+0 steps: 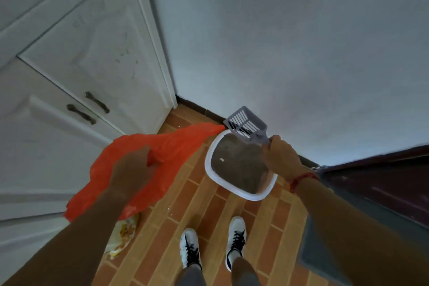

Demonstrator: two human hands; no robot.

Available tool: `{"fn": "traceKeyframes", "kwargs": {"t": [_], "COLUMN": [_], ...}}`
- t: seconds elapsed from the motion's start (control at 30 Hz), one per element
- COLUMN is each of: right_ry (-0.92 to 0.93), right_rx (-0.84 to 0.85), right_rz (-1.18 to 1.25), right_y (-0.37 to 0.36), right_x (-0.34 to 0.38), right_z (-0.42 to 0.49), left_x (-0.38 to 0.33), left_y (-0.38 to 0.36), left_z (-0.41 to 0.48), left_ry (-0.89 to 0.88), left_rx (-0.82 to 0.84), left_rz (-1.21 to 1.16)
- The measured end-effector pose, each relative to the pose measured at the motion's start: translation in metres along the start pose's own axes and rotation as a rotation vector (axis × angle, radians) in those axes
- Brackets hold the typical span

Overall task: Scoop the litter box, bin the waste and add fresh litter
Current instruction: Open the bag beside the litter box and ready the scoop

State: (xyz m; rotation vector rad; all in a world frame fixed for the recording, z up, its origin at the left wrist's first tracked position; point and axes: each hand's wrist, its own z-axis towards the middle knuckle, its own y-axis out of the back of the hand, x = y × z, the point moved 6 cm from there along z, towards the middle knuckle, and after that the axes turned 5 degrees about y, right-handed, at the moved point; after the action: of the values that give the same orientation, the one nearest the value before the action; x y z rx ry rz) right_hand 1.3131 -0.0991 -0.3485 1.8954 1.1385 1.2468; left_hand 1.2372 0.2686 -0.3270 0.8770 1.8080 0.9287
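Note:
A white-rimmed litter box point(210, 169) with grey litter stands on the brick-pattern floor by the wall. My right hand point(279, 154) grips the handle of a grey slotted scoop point(245, 124), held in the air over the box's far edge; the scoop looks empty. My left hand point(132, 169) grips a crumpled orange plastic bag point(176, 141), held up to the left of the box, one corner reaching almost to the scoop.
White cabinet doors point(76, 72) with dark handles fill the left. A yellow-and-white packet point(123, 237) lies on the floor under the orange bag. My two white shoes point(235, 237) stand just before the box. A dark wooden door point(383, 183) is at the right.

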Motion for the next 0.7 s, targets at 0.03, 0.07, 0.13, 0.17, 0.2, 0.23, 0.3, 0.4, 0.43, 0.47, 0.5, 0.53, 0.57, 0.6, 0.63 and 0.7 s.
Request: {"fn": "traceKeyframes", "kwargs": {"t": [0.03, 0.07, 0.13, 0.17, 0.2, 0.23, 0.3, 0.4, 0.43, 0.47, 0.5, 0.53, 0.57, 0.6, 0.63, 0.7], "right_ry": [0.008, 0.013, 0.016, 0.023, 0.036, 0.045, 0.055, 0.047, 0.034, 0.022, 0.011, 0.003, -0.003, 0.000, 0.004, 0.008], "right_rx": [0.016, 0.032, 0.053, 0.048, 0.039, 0.039, 0.047, 0.064, 0.069, 0.067, 0.066, 0.062, 0.054, 0.039, 0.020, -0.010], "right_rz": [-0.003, -0.004, -0.015, -0.022, -0.025, -0.025, -0.008, 0.027, 0.040, 0.054, 0.064, 0.083, 0.110, 0.134, 0.137, 0.111], "right_y": [-0.003, -0.006, -0.013, -0.016, -0.021, -0.028, -0.043, -0.071, -0.083, -0.096, -0.110, -0.127, -0.143, -0.160, -0.178, -0.215], "right_x": [-0.001, -0.002, -0.007, -0.010, -0.013, -0.016, -0.025, -0.040, -0.048, -0.056, -0.064, -0.073, -0.081, -0.090, -0.097, -0.113], "right_z": [0.004, 0.009, 0.019, 0.024, 0.029, 0.034, 0.041, 0.051, 0.055, 0.062, 0.070, 0.079, 0.089, 0.100, 0.110, 0.133], "left_x": [0.000, -0.001, 0.001, 0.003, 0.004, 0.004, 0.004, 0.007, 0.010, 0.012, 0.016, 0.021, 0.026, 0.033, 0.042, 0.062], "left_y": [-0.004, -0.008, -0.017, -0.023, -0.029, -0.036, -0.053, -0.085, -0.097, -0.109, -0.123, -0.138, -0.153, -0.172, -0.192, -0.235], "left_z": [0.001, 0.001, 0.003, 0.006, 0.009, 0.013, 0.020, 0.030, 0.034, 0.039, 0.045, 0.052, 0.060, 0.069, 0.078, 0.099], "left_ry": [0.017, 0.033, 0.050, 0.056, 0.063, 0.068, 0.063, 0.055, 0.052, 0.045, 0.038, 0.033, 0.029, 0.036, 0.041, 0.028], "left_rx": [-0.002, -0.007, -0.025, -0.033, -0.039, -0.040, -0.045, -0.045, -0.048, -0.057, -0.072, -0.089, -0.103, -0.110, -0.116, -0.139], "left_rz": [-0.003, -0.004, 0.007, 0.014, 0.020, 0.023, 0.017, -0.005, -0.016, -0.025, -0.033, -0.036, -0.037, -0.034, -0.024, 0.007]}}
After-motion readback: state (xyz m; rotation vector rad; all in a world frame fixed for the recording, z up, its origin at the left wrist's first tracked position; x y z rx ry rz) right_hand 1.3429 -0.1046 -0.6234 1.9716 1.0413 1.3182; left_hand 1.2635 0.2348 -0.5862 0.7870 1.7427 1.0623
